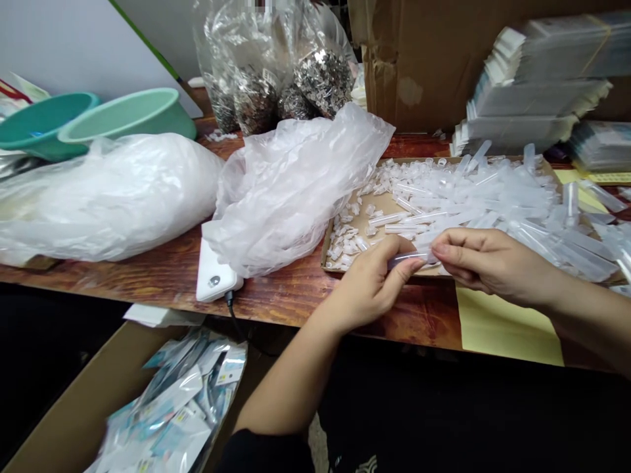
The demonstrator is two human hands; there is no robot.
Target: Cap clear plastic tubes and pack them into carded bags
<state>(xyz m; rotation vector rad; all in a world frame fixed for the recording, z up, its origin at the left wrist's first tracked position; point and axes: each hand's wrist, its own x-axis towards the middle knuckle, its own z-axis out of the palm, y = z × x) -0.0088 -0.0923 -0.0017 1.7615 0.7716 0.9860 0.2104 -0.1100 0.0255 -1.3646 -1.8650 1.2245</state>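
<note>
A clear plastic tube [410, 257] lies across the fingers of my left hand [367, 279], which is closed around it. At the tube's right end, my right hand [486, 263] pinches with thumb and fingertips; whether a small cap is between them is hidden. Both hands are over the front edge of a shallow cardboard tray [326, 253]. Many translucent plastic tubes [513, 190] are heaped on the tray's right side. Small clear plastic caps [348, 243] are scattered along its left and back.
Crumpled plastic bags [296, 190] lie left of the tray, beside a white box with a cable [217, 276]. Green basins [128, 115] and bags of metal pieces [323, 82] stand behind. Banded packets [532, 98] are stacked at back right. A carton of packages [182, 401] sits below the table edge.
</note>
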